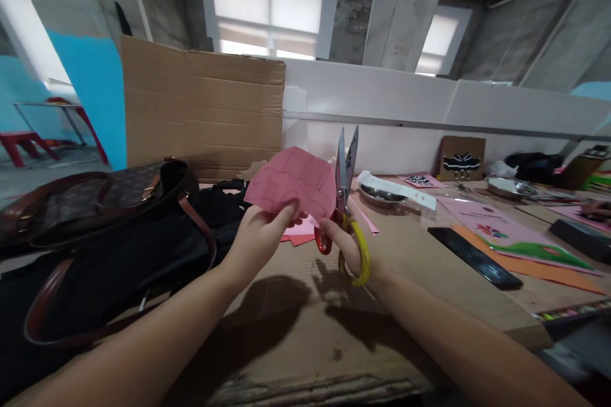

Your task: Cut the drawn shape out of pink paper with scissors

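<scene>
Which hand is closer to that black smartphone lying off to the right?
Right. The right hand, holding scissors, is left of the black smartphone, not touching it; the left hand, holding pink paper, is farther left.

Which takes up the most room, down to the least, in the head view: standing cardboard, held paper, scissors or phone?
1. Standing cardboard
2. Held paper
3. Scissors and phone: too alike in area covered to rank.
</scene>
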Demonstrator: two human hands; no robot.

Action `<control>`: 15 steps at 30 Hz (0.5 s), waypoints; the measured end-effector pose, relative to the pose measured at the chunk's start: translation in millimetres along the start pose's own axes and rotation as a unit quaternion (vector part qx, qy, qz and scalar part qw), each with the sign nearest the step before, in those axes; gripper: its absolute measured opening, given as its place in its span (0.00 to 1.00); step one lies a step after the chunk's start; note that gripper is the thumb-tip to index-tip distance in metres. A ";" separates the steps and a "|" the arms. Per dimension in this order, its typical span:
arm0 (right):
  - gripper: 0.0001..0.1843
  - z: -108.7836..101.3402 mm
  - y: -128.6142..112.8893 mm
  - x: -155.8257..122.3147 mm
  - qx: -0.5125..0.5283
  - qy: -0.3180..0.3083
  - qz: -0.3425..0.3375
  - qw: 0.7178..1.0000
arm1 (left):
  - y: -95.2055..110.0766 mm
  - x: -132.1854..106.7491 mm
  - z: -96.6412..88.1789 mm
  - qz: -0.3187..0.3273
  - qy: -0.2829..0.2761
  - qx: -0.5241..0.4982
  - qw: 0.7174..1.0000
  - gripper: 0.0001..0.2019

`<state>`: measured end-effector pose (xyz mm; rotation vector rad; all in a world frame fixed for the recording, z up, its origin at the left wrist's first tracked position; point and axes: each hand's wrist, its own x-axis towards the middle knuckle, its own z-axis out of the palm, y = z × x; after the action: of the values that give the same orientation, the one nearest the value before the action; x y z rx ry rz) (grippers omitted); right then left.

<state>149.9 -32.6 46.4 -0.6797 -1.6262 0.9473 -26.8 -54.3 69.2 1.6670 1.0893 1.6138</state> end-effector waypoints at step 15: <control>0.13 -5.3 -1.9 11.0 -0.110 -0.032 -0.001 0.993 | -4.3 32.6 -52.8 -0.075 -0.116 0.042 0.990 0.23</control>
<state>152.3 -23.3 54.2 -0.8040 -1.8043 0.8031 -81.4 -31.6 88.2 1.7319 1.1461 1.2607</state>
